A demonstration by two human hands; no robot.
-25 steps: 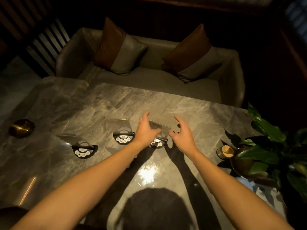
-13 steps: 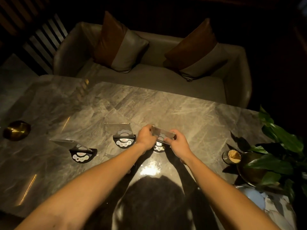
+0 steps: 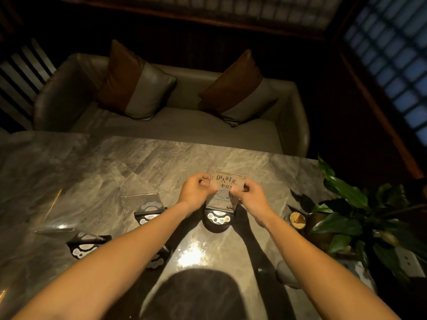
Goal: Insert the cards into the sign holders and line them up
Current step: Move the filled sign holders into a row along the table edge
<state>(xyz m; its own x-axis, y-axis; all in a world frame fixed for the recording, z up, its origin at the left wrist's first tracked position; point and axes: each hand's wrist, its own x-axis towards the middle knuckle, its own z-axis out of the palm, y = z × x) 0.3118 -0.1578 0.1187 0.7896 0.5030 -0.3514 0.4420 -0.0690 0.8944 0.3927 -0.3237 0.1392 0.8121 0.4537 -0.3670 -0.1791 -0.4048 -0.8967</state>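
Dim scene. Overhead light produces glare on the tabletop (image 3: pixel 191 257) and a head shadow below it. Periphery dark; wide-angle distortion bends the edges.

Sofa (image 3: pixel 175 132), cushions (two), plant (image 3: pixel 346 204)

1. The surface (image 3: pixel 129 167) is seen as polished grey marble-look stone, veined and glossy, with a bright lamp glare mirrored on it near the front edge.
2. The card (image 3: pixel 227 184) is shown as a clear, acrylic-looking plate, smooth and shiny, printed with dark characters.
3. The sign holder base (image 3: pixel 217 219) below it looks like black, matt plastic with pale printed labels.
4. Two further holders (image 3: pixel 147 207) (image 3: pixel 85 244) carry clear, reflective plates of the same kind.
5. The sofa (image 3: pixel 184 132) is covered in a smooth, faintly sheened grey upholstery, leather-like.
6. The cushions (image 3: pixel 136 84) are made of brown and grey fabric panels with a soft lustre.
7. The plant leaves (image 3: pixel 346 195) appear waxy and glossy.
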